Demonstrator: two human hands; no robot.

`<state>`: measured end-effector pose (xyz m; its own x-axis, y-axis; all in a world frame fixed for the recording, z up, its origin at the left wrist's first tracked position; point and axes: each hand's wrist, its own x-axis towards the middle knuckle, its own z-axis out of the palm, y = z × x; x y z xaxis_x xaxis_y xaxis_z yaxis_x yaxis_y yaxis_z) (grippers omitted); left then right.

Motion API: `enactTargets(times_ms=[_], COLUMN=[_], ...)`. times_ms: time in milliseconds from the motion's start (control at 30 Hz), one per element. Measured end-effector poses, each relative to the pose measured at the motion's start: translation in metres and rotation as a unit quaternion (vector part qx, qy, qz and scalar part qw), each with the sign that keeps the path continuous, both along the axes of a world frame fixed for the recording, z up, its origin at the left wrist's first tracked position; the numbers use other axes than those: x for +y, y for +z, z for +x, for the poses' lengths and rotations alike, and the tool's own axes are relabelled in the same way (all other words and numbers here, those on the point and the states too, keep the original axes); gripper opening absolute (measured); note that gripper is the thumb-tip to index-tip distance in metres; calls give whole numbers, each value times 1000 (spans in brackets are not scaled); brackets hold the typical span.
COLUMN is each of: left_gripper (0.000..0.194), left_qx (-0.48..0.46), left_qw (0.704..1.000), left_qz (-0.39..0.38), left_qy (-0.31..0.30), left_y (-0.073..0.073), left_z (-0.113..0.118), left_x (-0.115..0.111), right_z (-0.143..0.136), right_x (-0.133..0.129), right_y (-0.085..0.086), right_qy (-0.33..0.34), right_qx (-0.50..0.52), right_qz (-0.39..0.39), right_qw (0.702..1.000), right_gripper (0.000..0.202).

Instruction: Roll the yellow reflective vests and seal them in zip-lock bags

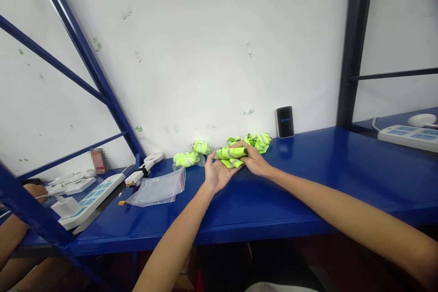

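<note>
Above the blue table [273, 200], both hands hold a rolled yellow-green cloth with grey reflective stripes [230, 153]. My left hand [219, 174] supports it from the left and below, palm up, thumb at its left end. My right hand [255, 160] closes over its right end with the fingers bent. Behind the hands, more yellow-green bundles [262, 142] lie by the wall. Two smaller bundles, one at the back [201, 147] and one in front of it [186, 159], sit to the left in clear plastic.
A clear zip bag [159, 187] lies left, beside a white handheld fan [142, 171] and a white power strip [92, 200]. A black-screened device [284, 122] leans on the wall. Another person's arm [15, 232] is at far left, beyond the blue frame [34, 205].
</note>
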<state>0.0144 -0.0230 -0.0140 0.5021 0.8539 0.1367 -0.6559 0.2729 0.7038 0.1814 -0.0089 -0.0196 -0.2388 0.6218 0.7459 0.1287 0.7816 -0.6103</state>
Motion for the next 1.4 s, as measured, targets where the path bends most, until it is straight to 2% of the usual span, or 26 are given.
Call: enactTargets(times_ms=[133,200,333,367,567,767,933,1067,1167,1233,1300,1400], left_gripper=[35,28,24,24,29,28,31,38,56,65,67,62], left_qx=[85,102,89,90,113,121,107,117,162,226,311,378], left_qw=[995,993,995,995,994,991,994,993,983,968,942,894], left_qz=[-22,-23,-9,-6,9,-2,-1,7,42,78,123,214], left_qy=[49,55,50,47,10,50,11,-31,-70,-70,-21,113], left_y=[-2,-5,-9,-10,-13,-16,-17,-14,-12,-13,-14,-16], left_z=[0,-2,-8,-8,-5,-4,-5,-7,-11,-14,-15,-13], left_x=[3,7,10,10,10,10,10,8,8,9,11,10], right_z=[11,15,14,13,8,2,-1,-3,-5,-4,-1,7], right_x=[-10,-16,-21,-20,-10,-10,-7,-10,-13,-12,-8,-1], right_y=[2,4,7,7,5,-1,-3,-2,1,5,9,10], right_qy=[32,50,13,4,-78,-76,-105,-111,-120,-135,-146,-135], right_qx=[-108,-163,-260,-277,-317,-362,-358,-332,-232,-130,-41,25], right_qz=[28,47,87,103,182,260,284,257,166,83,23,-26], right_qw=[993,984,962,955,928,892,883,901,951,979,988,990], right_gripper=[54,52,83,84,48,54,41,30,24,23,22,24])
